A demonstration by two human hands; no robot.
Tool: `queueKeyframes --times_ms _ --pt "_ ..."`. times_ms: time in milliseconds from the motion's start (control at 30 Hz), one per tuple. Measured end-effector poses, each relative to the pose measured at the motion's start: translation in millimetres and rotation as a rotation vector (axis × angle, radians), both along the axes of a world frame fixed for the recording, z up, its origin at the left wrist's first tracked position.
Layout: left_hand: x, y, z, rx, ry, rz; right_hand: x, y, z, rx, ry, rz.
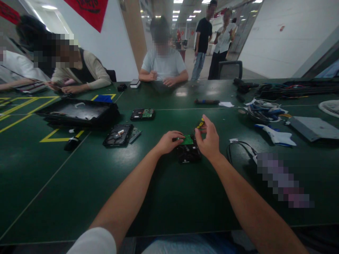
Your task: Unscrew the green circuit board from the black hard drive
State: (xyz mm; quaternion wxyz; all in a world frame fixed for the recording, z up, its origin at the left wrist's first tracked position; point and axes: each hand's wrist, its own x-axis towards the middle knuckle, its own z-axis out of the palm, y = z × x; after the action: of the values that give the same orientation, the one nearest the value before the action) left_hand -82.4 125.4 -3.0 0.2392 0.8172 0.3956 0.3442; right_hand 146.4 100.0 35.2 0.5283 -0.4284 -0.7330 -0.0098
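Drive (188, 153) lies flat on the green table (169, 197), near the middle and just in front of you, with a green board (188, 140) on its far end. Both your forearms reach straight out and meet over it. Your left hand (169, 141) rests palm down on the drive's far left corner, fingers curled onto the board's edge, touching rather than gripping. Your right hand (209, 139) stands on its edge at the drive's right side, fingers loosely curled and half open; thumb and forefinger pinch at a small yellow and black tool (200, 124), though you cannot tell how firmly.

To the left, two more drives (118, 134) (142, 114) lie apart from yours, beside an open black case (78, 112). Yellow lines (57, 139) mark the table there. To the right, a black cable (239, 148) curls near your wrist, and a pile of wires (263, 111) sits farther off. Three people sit at the far side. A red banner (88, 12) hangs on the wall; its writing is too blurred to read, and no label on the drives is legible.
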Motion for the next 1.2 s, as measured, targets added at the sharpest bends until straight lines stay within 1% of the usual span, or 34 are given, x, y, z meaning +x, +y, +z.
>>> queueKeyframes --times_ms 100,200,300,367,467,567,633,733,800,900,1033,1200 --pt "0 1 -0.8 0.002 0.007 0.0 0 -2 4.3 0.002 -0.009 0.011" --pt "-1 1 -1.9 0.001 0.006 -0.001 0 -5 13.9 0.03 -0.004 -0.007" --pt "-2 2 -2.1 0.001 0.01 -0.002 0 -8 24.4 0.061 0.045 -0.048" --pt "-2 1 -1.6 0.001 0.016 -0.001 0 -9 28.8 0.036 0.097 -0.038" --pt "-2 1 -0.4 0.001 0.015 0.0 -2 -8 31.1 -0.107 0.243 0.04" --pt "-1 0 0.5 0.002 0.008 -0.007 -5 -5 32.3 -0.281 0.476 0.177" --pt "-1 0 0.7 0.005 0.006 -0.009 -7 -3 34.6 -0.362 0.63 0.272" --pt "-1 0 0.6 0.015 0.007 -0.013 -6 -3 39.5 -0.485 0.787 0.386" --pt "-1 0 0.4 0.021 0.003 -0.017 -6 -5 42.5 -0.568 0.825 0.445" --pt "-1 0 -0.2 0.019 -0.008 -0.015 -4 -8 44.8 -0.646 0.843 0.482" --pt "-1 1 -1.1 0.0 -0.006 -0.013 -2 -8 44.8 -0.718 0.883 0.528" --pt "-1 1 -2.3 0.014 -0.017 -0.021 4 -3 43.4 -0.768 0.946 0.596"
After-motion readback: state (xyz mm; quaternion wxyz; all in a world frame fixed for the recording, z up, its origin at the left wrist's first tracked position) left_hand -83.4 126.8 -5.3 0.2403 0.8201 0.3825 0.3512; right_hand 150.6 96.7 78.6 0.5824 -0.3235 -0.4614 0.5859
